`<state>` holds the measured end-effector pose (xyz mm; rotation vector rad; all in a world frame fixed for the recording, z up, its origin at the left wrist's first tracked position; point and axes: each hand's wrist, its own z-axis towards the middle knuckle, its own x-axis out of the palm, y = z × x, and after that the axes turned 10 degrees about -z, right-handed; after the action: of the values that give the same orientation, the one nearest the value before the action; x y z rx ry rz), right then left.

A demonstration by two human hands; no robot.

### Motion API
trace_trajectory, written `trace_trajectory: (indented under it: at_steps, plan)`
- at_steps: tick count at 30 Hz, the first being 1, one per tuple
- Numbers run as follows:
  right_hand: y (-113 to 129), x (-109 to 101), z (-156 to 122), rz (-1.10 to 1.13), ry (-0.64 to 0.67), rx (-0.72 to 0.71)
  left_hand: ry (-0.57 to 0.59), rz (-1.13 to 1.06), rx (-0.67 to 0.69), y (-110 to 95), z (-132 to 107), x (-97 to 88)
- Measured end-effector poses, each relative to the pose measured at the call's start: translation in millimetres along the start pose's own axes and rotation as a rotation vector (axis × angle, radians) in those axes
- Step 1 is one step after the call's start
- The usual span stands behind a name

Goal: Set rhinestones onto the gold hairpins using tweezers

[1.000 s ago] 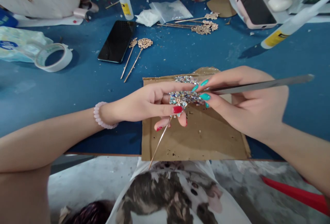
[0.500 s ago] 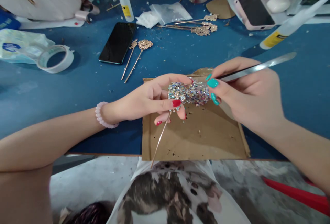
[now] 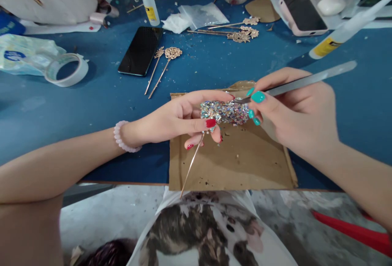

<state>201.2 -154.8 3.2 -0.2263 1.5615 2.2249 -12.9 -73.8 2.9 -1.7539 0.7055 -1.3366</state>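
Note:
My left hand is closed around a glittering, rhinestone-covered piece, pinching its left end between thumb and fingers. A thin metal stick runs down toward me from beneath the thumb; whether it joins the glittering piece is hidden. My right hand grips metal tweezers, their tips at the upper side of the sparkling surface. What the tips may hold is too small to make out. Below both hands lies a piece of brown cardboard at the table's front edge.
On the blue table lie a black phone, a tape roll and several gold hair sticks. Glue bottles stand at the back and right. A pink-cased phone lies back right.
My right hand has shifted slightly right and the tweezers' tips now show against the glittering piece. My left hand keeps its hold, nearly unmoved.

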Motion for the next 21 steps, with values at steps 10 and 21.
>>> trace_trajectory:
  at_steps: [10,21]
  plan:
    - [-7.8,2.0,2.3,0.229,0.074,0.069,-0.014,0.041,-0.106,-2.7,-1.1,1.7]
    - [-4.8,3.5,1.4,0.256,0.12,0.076,0.046,0.086,-0.078,-0.9,-0.1,-2.6]
